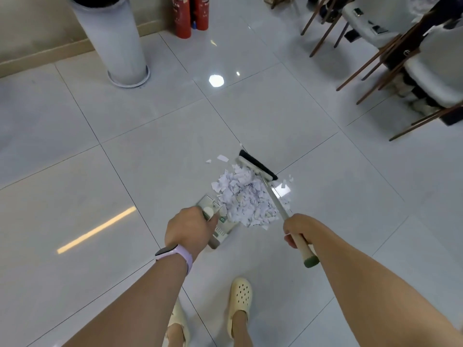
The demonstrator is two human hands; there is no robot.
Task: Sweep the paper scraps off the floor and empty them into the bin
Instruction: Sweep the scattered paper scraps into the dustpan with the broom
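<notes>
A heap of white paper scraps [246, 196] lies on the pale tiled floor, piled partly onto a grey-white dustpan [220, 227]. My left hand [189, 227] grips the dustpan's handle at the heap's near left. My right hand [297, 230] holds the broom handle [304, 249], which slants up to the black-bristled broom head [256, 165] resting on the floor just behind the heap. A few loose scraps [222, 158] lie beyond the heap on the left, and others [286, 181] sit to the right of the broom head. No bin is clearly recognisable.
A tall white cylinder [112, 38] stands at the back left by the wall. Two red fire extinguishers [191, 16] stand beside it. White chairs with thin brown legs [390, 58] crowd the back right. My feet in cream clogs [239, 304] are close below.
</notes>
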